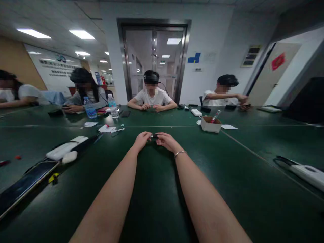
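Note:
Both my arms reach forward over the green table (pixel 154 189). Between my hands is a small dark object (pixel 154 136) with a shiny, pale end at its left; its kind is too small to make out. My left hand (pixel 142 140) pinches the pale end. On the other side my right hand (pixel 167 141) is closed at the dark end, thumb and fingers together, a silver bracelet (pixel 180 153) round the wrist. The fingers partly cover the object, which is held just above or at the tabletop.
At left lie a phone (pixel 29 184), a white device (pixel 67 147), a white mouse-like object (pixel 69 157) and a yellow-black item (pixel 53 178). Bottles (pixel 90 108) and paper scraps (pixel 106 128) are farther back. A small box (pixel 211 125) stands right of centre. Several people sit opposite.

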`<action>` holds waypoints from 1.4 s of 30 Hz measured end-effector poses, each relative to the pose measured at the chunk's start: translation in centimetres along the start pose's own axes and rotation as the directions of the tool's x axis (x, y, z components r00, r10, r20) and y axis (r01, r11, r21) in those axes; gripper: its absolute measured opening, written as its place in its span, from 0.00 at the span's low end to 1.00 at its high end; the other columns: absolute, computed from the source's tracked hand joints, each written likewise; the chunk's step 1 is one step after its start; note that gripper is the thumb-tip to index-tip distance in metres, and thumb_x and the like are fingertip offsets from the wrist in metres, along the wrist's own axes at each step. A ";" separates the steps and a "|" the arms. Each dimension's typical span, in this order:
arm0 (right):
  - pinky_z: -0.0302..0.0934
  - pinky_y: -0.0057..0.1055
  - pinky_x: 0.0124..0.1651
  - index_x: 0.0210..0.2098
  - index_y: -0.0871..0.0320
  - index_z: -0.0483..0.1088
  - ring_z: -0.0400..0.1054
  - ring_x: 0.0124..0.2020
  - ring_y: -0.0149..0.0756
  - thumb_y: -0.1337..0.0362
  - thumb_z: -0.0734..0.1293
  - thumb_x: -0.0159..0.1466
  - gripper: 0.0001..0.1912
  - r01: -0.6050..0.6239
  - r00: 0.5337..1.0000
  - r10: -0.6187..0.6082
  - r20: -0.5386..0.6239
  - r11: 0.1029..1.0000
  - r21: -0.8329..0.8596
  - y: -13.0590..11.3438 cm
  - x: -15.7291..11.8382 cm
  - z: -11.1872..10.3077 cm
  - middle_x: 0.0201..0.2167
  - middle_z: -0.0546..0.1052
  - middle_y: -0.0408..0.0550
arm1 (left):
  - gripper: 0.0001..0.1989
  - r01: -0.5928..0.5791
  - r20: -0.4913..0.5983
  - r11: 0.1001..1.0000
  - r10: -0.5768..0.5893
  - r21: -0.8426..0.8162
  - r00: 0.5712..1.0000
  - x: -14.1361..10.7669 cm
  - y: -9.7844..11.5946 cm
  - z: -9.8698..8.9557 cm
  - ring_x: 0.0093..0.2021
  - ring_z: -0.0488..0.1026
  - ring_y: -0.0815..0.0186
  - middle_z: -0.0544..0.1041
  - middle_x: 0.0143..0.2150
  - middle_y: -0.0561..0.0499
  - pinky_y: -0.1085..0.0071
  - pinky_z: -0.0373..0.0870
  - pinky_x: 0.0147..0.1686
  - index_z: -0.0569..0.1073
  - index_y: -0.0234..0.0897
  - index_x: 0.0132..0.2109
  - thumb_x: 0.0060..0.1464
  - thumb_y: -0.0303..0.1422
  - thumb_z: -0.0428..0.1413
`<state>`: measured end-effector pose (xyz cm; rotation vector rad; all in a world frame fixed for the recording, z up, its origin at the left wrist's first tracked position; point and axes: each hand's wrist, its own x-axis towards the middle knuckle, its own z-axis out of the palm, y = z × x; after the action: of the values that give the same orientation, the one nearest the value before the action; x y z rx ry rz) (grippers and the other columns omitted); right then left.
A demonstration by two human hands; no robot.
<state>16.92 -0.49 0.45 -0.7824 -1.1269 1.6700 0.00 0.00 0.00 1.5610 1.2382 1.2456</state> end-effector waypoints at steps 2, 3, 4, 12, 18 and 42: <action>0.66 0.27 0.28 0.38 0.65 0.68 0.68 0.21 0.31 0.77 0.61 0.62 0.07 -0.002 1.000 0.002 0.005 1.000 0.004 0.0 0.1 -0.1 0.18 0.70 0.46 | 0.13 0.004 -0.010 1.000 -0.004 -0.015 1.000 0.1 0.1 0.0 0.28 0.67 0.68 0.73 0.29 0.50 0.74 0.61 0.28 0.73 0.33 0.36 0.46 0.37 0.54; 0.66 0.27 0.28 0.38 0.65 0.68 0.68 0.21 0.31 0.77 0.61 0.61 0.07 -0.004 1.000 0.004 0.007 1.000 0.005 -0.1 0.1 -0.1 0.18 0.70 0.46 | 0.13 0.006 -0.012 1.000 -0.006 -0.020 1.000 0.1 0.1 0.1 0.28 0.67 0.68 0.73 0.29 0.50 0.74 0.60 0.28 0.73 0.33 0.37 0.45 0.37 0.54; 0.67 0.27 0.28 0.38 0.65 0.68 0.68 0.21 0.31 0.77 0.62 0.61 0.07 -0.005 1.000 0.005 0.009 1.000 0.005 -0.1 0.2 -0.1 0.18 0.70 0.45 | 0.13 0.007 -0.013 1.000 -0.008 -0.024 1.000 0.1 0.1 0.1 0.28 0.67 0.68 0.73 0.30 0.50 0.74 0.60 0.27 0.73 0.33 0.37 0.45 0.37 0.54; 0.66 0.26 0.28 0.38 0.65 0.68 0.68 0.21 0.30 0.76 0.64 0.61 0.06 -0.012 1.000 0.012 0.012 1.000 -0.007 -0.1 0.3 -0.2 0.19 0.70 0.45 | 0.12 0.007 -0.009 1.000 -0.007 -0.003 1.000 0.3 0.0 0.0 0.27 0.66 0.69 0.73 0.32 0.50 0.74 0.60 0.27 0.74 0.34 0.37 0.46 0.34 0.53; 0.66 0.25 0.28 0.38 0.65 0.68 0.68 0.21 0.30 0.76 0.63 0.61 0.07 -0.015 1.000 0.015 0.015 1.000 -0.014 0.0 0.4 -0.2 0.20 0.71 0.46 | 0.11 -0.026 0.002 1.000 0.026 0.006 1.000 0.0 0.2 0.1 0.30 0.68 0.68 0.72 0.31 0.50 0.74 0.62 0.31 0.73 0.33 0.39 0.46 0.31 0.54; 0.66 0.24 0.27 0.39 0.65 0.69 0.68 0.21 0.29 0.77 0.63 0.60 0.09 -0.016 0.999 0.017 0.028 1.000 -0.024 -0.1 0.2 -0.2 0.21 0.72 0.47 | 0.13 -0.044 0.090 0.999 0.045 -0.010 0.995 0.4 -1.1 0.4 0.21 0.65 0.70 0.68 0.20 0.54 0.75 0.61 0.23 0.70 0.32 0.42 0.52 0.34 0.50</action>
<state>17.08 -0.25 0.43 -0.7874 -1.1639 1.6890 0.13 0.68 -1.02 1.6288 1.1453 1.1938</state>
